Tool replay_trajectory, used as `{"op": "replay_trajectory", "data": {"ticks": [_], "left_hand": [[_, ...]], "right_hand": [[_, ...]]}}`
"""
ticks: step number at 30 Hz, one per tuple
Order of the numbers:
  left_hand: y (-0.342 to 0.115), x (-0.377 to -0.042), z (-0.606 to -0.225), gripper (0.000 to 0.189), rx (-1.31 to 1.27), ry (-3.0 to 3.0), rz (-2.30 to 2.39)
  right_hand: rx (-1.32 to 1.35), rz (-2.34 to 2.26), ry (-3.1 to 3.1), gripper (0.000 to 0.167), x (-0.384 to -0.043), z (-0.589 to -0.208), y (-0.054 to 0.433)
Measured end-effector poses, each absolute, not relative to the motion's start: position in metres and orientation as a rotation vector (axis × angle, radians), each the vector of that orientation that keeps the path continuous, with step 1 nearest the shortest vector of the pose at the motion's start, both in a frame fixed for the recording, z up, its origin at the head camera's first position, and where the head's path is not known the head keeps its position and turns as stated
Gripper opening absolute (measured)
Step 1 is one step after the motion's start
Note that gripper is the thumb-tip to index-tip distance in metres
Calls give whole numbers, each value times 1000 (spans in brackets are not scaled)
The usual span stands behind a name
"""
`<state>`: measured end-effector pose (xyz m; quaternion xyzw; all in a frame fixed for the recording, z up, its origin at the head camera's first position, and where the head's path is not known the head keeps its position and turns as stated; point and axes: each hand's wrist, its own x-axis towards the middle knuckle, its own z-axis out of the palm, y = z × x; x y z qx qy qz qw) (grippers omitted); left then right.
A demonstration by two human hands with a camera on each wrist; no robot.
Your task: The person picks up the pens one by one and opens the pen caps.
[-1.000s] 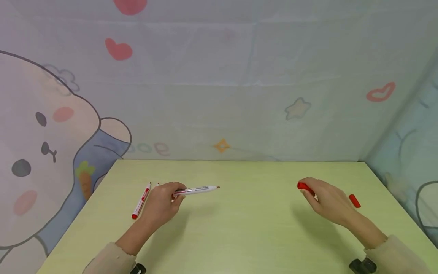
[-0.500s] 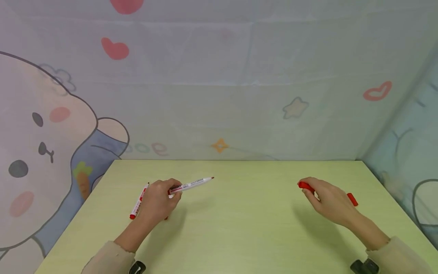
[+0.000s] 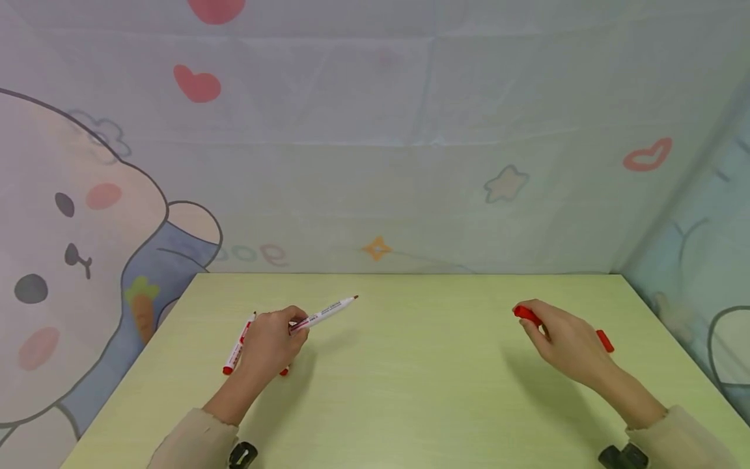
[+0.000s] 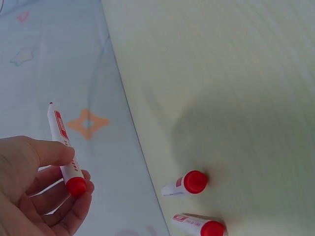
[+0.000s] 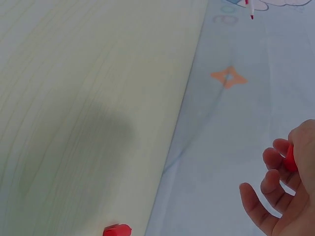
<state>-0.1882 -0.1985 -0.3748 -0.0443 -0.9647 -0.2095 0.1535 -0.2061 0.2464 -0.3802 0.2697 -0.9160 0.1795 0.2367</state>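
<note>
My left hand (image 3: 271, 345) grips a white marker (image 3: 325, 314) above the table. Its bare tip points up and to the right, and the left wrist view shows the red end plug (image 4: 76, 187) against the fingers. My right hand (image 3: 567, 344), raised on the other side, pinches a red marker cap (image 3: 528, 316) between thumb and fingers. Two more white markers lie on the table near the left hand: one (image 3: 237, 348) to its left, tip bare, the other (image 3: 284, 371) mostly hidden under the hand. Their red ends face the camera in the left wrist view.
Another red cap (image 3: 605, 341) lies on the pale yellow-green table (image 3: 410, 391), just beyond the right hand. A printed cloth (image 3: 375, 130) hangs behind the table's far edge and along its right side.
The marker in my left hand has tilted tip-up and its tip has come leftward. The end of the marker beneath that hand has come into sight. The right hand has barely moved.
</note>
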Motion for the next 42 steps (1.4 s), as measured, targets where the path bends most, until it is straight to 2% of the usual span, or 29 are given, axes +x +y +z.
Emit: {"op": "replay_trajectory", "data": {"ticks": [27, 42], "left_hand": [[-198, -210, -392, 16, 116, -2938, -513], [-187, -211, -399, 12, 110, -3004, -438]], "right_hand": [[696, 513, -2505, 21, -203, -373, 247], [638, 538, -2573, 19, -209, -372, 260]]}}
